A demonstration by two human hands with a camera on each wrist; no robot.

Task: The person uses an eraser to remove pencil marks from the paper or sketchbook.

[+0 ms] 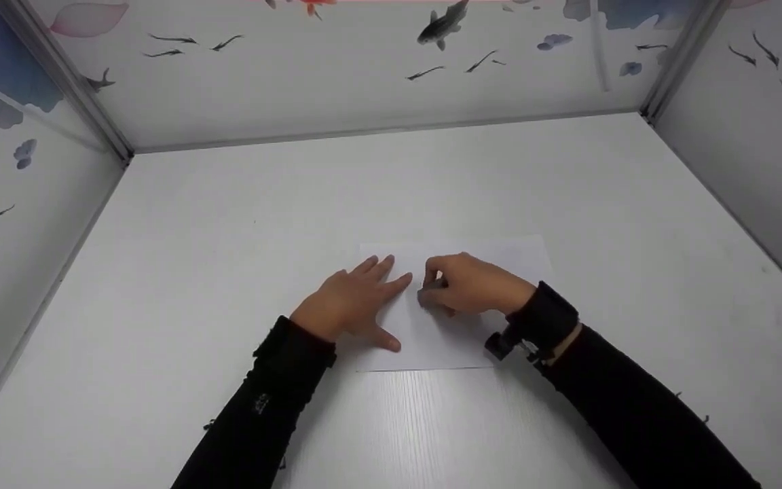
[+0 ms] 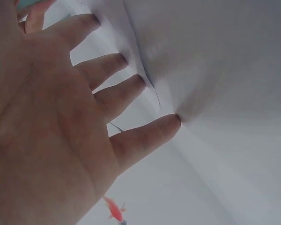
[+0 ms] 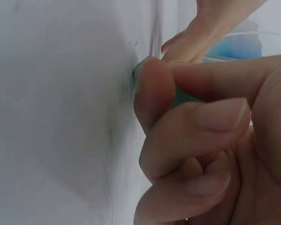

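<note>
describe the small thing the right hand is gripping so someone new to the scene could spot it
Start at the white table and find the white paper sheet lying near its middle. The left hand presses the sheet flat; beside it the right hand pinches a small teal-green object against the paper. It is the only coloured item on the sheet, mostly hidden by fingers.

**No readable writing in any view**

No words, numbers, labels or brand marks can be read. The sheet of paper (image 1: 455, 319) under the fingers shows only faint dark specks just beside the fingertips, too small to make out. The walls (image 1: 337, 75) beyond the fingers carry painted fish and petals, no lettering.
</note>
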